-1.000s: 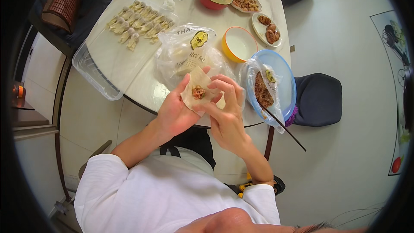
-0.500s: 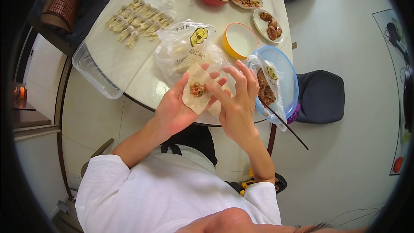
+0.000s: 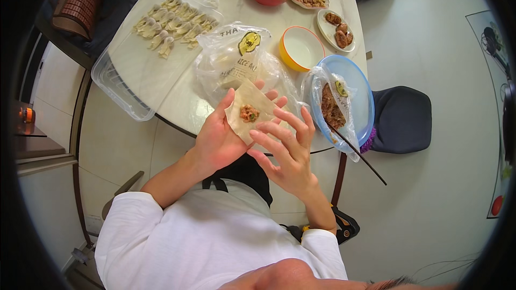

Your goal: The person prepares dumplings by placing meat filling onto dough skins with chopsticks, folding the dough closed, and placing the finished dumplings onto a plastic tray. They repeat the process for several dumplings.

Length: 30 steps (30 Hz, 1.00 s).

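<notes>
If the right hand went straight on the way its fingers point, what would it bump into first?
The right hand would probably meet the dough sheet lying on the left hand, though the depth between them is unclear.

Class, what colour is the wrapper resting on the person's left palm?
The wrapper is pale beige; it shows best in the head view.

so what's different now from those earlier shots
The right hand lifted, then came back down toward the person; its fingers, now spread, sit by the wrapper's right edge, contact unclear. Unchanged: the wrapper, lying on the open left hand with filling on it; the dumplings; and the dark stick leaning out of the blue basin.
</notes>
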Available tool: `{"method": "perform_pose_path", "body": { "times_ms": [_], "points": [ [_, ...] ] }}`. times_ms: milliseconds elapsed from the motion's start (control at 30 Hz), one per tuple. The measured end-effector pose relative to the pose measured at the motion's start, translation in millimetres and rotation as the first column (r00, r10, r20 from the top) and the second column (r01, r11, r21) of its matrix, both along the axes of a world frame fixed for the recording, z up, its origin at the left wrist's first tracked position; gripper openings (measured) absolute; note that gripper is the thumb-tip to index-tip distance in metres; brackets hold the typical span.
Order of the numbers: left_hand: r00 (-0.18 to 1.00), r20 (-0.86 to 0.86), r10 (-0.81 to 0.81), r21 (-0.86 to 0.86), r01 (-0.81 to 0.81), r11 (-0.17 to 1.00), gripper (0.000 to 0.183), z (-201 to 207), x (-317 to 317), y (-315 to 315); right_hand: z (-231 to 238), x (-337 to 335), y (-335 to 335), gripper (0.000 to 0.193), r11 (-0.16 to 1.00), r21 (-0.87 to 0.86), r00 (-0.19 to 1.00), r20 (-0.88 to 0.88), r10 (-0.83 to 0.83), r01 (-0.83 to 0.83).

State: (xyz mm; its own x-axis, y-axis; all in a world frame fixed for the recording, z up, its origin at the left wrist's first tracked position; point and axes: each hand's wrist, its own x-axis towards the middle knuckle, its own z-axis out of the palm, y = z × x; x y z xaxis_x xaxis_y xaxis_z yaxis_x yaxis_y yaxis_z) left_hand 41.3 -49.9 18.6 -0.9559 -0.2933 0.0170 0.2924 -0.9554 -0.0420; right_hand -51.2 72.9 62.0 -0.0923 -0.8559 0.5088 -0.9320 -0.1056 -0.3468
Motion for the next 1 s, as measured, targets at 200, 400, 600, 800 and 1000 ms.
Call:
{"method": "perform_pose_path", "body": {
  "times_ms": [200, 400, 600, 800, 1000],
  "points": [
    [0.999, 0.016, -0.029, -0.104, 0.03, 0.994, 0.059, 2, 2, 2, -15, 2, 3, 0.032, 0.994, -0.096, 0.994, -0.102, 0.032, -0.042],
    [0.988, -0.006, -0.154, -0.111, 0.152, 0.982, 0.065, -3, 5, 6, -18, 0, 8, 0.034, 0.981, -0.178, 0.99, -0.13, 0.054, -0.077],
    [0.986, -0.06, -0.157, -0.078, 0.152, 0.985, 0.068, -3, 4, 5, -12, -5, 8, 0.032, 0.98, -0.181, 0.982, -0.184, 0.046, -0.079],
    [0.982, 0.086, -0.168, -0.207, 0.183, 0.961, 0.068, -5, 5, 9, -21, -6, 9, 0.03, 0.972, -0.191, 0.971, -0.221, 0.092, -0.136],
    [0.988, -0.034, -0.147, -0.427, 0.119, 0.896, 0.074, -18, 6, 11, -17, -8, 2, 0.042, 0.944, -0.326, 0.991, 0.132, -0.001, 0.044]
  ]
}}
